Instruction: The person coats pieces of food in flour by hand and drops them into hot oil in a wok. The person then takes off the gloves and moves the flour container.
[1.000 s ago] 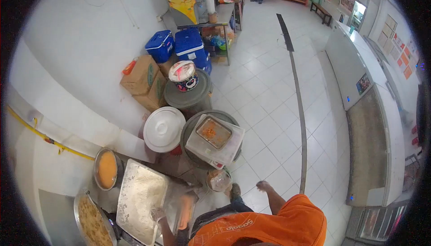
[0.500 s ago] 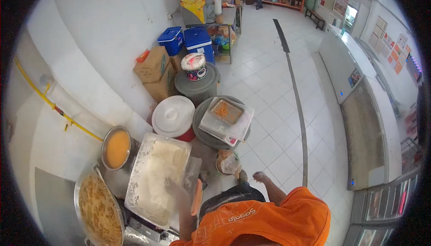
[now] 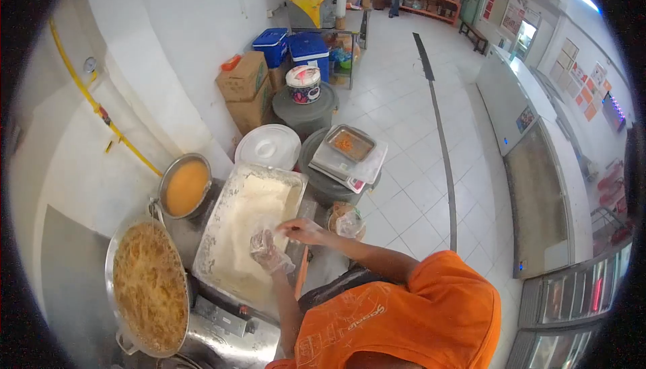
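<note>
Over the right side of a rectangular pan of white flour-like powder [image 3: 259, 201], my left hand [image 3: 270, 253] wears a loose, clear plastic glove. The wrinkled plastic hides how its fingers lie. My bare right hand [image 3: 304, 231] comes in from the right, its fingers drawn together close to the gloved one. What those fingertips pinch, if anything, is too small to make out. To the left of the pan, a large wok [image 3: 112, 295] holds bubbling, foamy brown oil. Behind it a metal bowl [image 3: 187, 186] contains orange liquid.
Beyond the pan stand a white-lidded tub [image 3: 268, 147] and a grey bin [image 3: 306, 110] carrying a printed bucket. A metal tray [image 3: 350, 143] with orange bits rests on a white scale. A yellow pipe [image 3: 74, 66] runs along the left wall; freezers [image 3: 518, 113] line the right side.
My right hand has swung in from over the floor to meet the left above the powder. My left hand has risen slightly out of the pan. The view has shifted.
</note>
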